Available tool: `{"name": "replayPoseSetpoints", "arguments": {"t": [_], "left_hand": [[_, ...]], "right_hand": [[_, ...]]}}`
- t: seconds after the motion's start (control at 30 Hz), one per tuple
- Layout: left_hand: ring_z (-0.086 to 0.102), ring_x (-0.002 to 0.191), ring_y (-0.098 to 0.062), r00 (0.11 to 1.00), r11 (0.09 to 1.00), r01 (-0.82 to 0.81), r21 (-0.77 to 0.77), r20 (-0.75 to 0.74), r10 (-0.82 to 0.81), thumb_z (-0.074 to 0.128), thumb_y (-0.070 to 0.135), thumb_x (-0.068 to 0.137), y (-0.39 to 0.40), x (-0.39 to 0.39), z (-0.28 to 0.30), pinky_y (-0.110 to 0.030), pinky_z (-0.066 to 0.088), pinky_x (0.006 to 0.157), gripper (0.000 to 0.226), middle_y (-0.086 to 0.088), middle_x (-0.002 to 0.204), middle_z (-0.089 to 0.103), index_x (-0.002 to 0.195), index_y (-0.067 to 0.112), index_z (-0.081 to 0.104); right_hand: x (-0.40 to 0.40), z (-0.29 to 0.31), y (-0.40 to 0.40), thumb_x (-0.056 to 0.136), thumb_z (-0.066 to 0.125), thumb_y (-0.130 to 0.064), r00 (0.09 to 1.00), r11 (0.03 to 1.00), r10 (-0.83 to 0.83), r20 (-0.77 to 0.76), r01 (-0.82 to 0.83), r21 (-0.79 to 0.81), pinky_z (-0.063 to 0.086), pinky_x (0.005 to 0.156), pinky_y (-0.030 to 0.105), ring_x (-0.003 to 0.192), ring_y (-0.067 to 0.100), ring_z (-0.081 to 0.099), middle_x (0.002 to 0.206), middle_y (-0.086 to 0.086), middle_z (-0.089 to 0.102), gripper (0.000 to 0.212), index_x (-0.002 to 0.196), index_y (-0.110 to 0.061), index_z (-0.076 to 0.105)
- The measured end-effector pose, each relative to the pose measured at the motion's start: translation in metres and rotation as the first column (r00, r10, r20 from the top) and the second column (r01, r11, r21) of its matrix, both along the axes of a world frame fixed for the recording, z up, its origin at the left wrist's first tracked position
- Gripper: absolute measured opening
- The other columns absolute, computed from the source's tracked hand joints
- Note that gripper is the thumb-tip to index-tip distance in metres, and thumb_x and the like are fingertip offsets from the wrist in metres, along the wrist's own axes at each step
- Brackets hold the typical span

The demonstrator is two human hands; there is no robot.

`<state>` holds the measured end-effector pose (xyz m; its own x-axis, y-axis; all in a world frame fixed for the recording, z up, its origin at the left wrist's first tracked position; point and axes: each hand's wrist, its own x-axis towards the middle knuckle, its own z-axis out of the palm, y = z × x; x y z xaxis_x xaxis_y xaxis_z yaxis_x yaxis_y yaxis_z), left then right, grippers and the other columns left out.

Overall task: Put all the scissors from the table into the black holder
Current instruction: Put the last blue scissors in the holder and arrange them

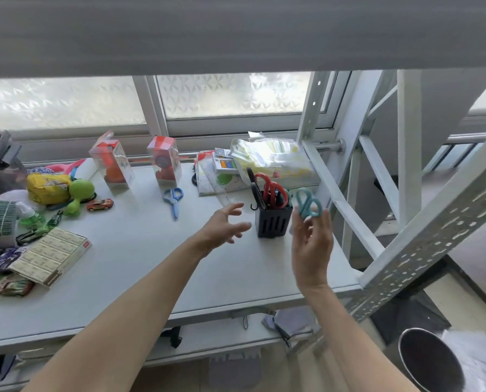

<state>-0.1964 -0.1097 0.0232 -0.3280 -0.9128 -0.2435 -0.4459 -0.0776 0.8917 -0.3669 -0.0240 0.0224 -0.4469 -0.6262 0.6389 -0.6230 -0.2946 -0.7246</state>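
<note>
The black holder (271, 223) stands on the white table (140, 267) right of centre, with red-handled scissors (272, 190) and black-handled scissors (254, 190) upright in it. My right hand (311, 244) is raised just right of the holder and grips teal scissors (308, 205) by the blades, handles up. My left hand (224, 226) hovers open, fingers spread, just left of the holder, holding nothing. Small blue scissors (174, 200) lie flat on the table farther back, left of the holder.
Two clear boxes with orange toys (111, 162) stand at the back. Toys, a yellow pouch (48, 188) and a flat card box (52, 256) crowd the left side. Stationery packs (264, 159) lie behind the holder. A metal rack frame (346, 205) rises at the right.
</note>
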Motion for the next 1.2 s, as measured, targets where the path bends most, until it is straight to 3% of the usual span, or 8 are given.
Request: {"name": "replayPoseSetpoints", "arguments": {"t": [0.13, 0.23, 0.3, 0.43, 0.7, 0.87, 1.03, 1.2], "left_hand": [[0.065, 0.088, -0.019, 0.999, 0.998, 0.034, -0.045, 0.019, -0.033, 0.073, 0.020, 0.084, -0.009, -0.031, -0.006, -0.022, 0.052, 0.061, 0.079, -0.004, 0.152, 0.039, 0.151, 0.023, 0.031], [0.063, 0.104, -0.026, 0.999, 0.996, -0.002, -0.090, 0.032, 0.005, 0.074, 0.017, 0.081, -0.015, -0.047, -0.009, -0.026, 0.056, 0.060, 0.064, -0.006, 0.141, 0.049, 0.139, 0.018, 0.046], [0.062, 0.109, -0.029, 0.998, 0.993, -0.044, -0.110, 0.032, 0.048, 0.074, 0.017, 0.080, -0.019, -0.055, -0.012, -0.030, 0.059, 0.064, 0.055, -0.005, 0.134, 0.054, 0.131, 0.016, 0.053], [0.061, 0.113, -0.026, 0.996, 0.990, -0.079, -0.119, 0.042, 0.084, 0.075, 0.018, 0.078, -0.021, -0.060, -0.013, -0.046, 0.053, 0.096, 0.050, -0.001, 0.126, 0.063, 0.125, 0.016, 0.059], [0.062, 0.112, -0.028, 0.996, 0.989, -0.081, -0.119, 0.036, 0.086, 0.075, 0.017, 0.078, -0.021, -0.059, -0.014, -0.049, 0.051, 0.098, 0.051, -0.001, 0.124, 0.063, 0.126, 0.016, 0.058], [0.063, 0.112, -0.028, 0.995, 0.988, -0.083, -0.131, 0.038, 0.089, 0.075, 0.018, 0.077, -0.021, -0.057, -0.015, -0.049, 0.052, 0.097, 0.055, 0.001, 0.123, 0.061, 0.128, 0.019, 0.055], [0.063, 0.113, -0.029, 0.997, 0.989, -0.070, -0.131, 0.029, 0.074, 0.076, 0.016, 0.078, -0.020, -0.056, -0.013, -0.047, 0.053, 0.095, 0.057, -0.002, 0.127, 0.060, 0.131, 0.018, 0.053], [0.062, 0.111, -0.031, 0.997, 0.987, -0.032, -0.156, 0.066, 0.043, 0.074, 0.018, 0.081, -0.023, -0.035, -0.014, -0.021, 0.053, 0.058, 0.071, -0.003, 0.141, 0.050, 0.145, 0.019, 0.042]], "right_hand": [[-0.034, 0.023, -0.029, 0.097, 0.057, -0.021, 0.985, 0.997, -0.078, 0.156, 0.080, -0.005, 0.054, 0.068, 0.024, 0.069, 0.013, 0.057, 0.089, 0.007, 0.059, 0.017, 0.101, -0.005, 0.061], [-0.050, 0.030, -0.055, 0.097, 0.055, -0.035, 0.976, 0.997, -0.034, 0.216, 0.016, 0.080, 0.058, 0.072, 0.041, 0.073, 0.024, 0.067, 0.087, 0.009, 0.067, 0.026, 0.098, -0.010, 0.060], [-0.053, 0.034, -0.067, 0.097, 0.053, -0.037, 0.974, 0.986, 0.039, 0.223, -0.073, 0.148, 0.060, 0.073, 0.043, 0.074, 0.025, 0.069, 0.086, 0.011, 0.070, 0.032, 0.099, -0.007, 0.063], [-0.054, 0.030, -0.080, 0.097, 0.054, -0.039, 0.981, 0.939, 0.141, 0.131, -0.174, 0.297, 0.061, 0.073, 0.044, 0.073, 0.019, 0.071, 0.087, 0.007, 0.072, 0.035, 0.100, -0.006, 0.065], [-0.048, 0.022, -0.076, 0.095, 0.059, -0.031, 0.974, 0.883, 0.220, -0.049, -0.177, 0.434, 0.054, 0.080, 0.042, 0.083, 0.024, 0.065, 0.094, 0.009, 0.071, 0.029, 0.113, -0.010, 0.065], [-0.044, 0.029, -0.075, 0.098, 0.046, -0.047, 0.973, 0.883, 0.229, 0.018, -0.216, 0.417, 0.051, 0.078, 0.030, 0.090, 0.017, 0.063, 0.106, 0.007, 0.069, 0.043, 0.111, -0.011, 0.066], [-0.039, 0.028, -0.080, 0.103, 0.039, -0.041, 0.986, 0.898, 0.163, 0.044, -0.167, 0.407, 0.051, 0.085, 0.038, 0.093, 0.022, 0.062, 0.104, 0.010, 0.068, 0.042, 0.107, -0.010, 0.068], [-0.023, 0.035, -0.062, 0.102, 0.043, -0.029, 0.999, 0.983, -0.020, 0.045, 0.012, 0.181, 0.052, 0.077, 0.043, 0.081, 0.021, 0.059, 0.096, 0.008, 0.065, 0.030, 0.096, -0.009, 0.065]]}}
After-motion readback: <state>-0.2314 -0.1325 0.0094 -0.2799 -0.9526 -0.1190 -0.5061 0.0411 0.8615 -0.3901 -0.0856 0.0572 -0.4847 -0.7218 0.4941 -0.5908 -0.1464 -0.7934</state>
